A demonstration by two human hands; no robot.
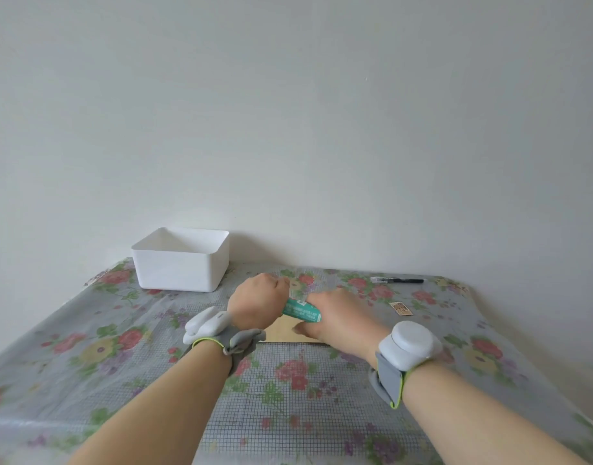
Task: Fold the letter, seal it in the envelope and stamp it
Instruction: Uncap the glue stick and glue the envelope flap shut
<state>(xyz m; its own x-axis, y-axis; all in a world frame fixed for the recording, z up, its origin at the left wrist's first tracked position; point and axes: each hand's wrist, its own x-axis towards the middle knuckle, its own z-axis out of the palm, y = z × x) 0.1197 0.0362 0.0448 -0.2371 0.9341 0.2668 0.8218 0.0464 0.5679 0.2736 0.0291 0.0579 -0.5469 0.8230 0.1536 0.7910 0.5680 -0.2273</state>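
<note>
A tan envelope (283, 332) lies flat on the floral tablecloth, mostly hidden under my hands. My left hand (255, 305) is closed in a fist around a teal glue stick (302, 310), which slants down to the right over the envelope. Pressed down on the envelope's right part is my right hand (338, 317), fingers spread flat. A small brown stamp (401, 308) lies on the cloth to the right of my right hand. The letter itself is not visible.
A white plastic bin (181, 260) stands at the back left near the wall. A black pen (397, 280) lies at the back right. The table (120, 380) carries a flowered cover under clear plastic, with its right edge near the stamp side.
</note>
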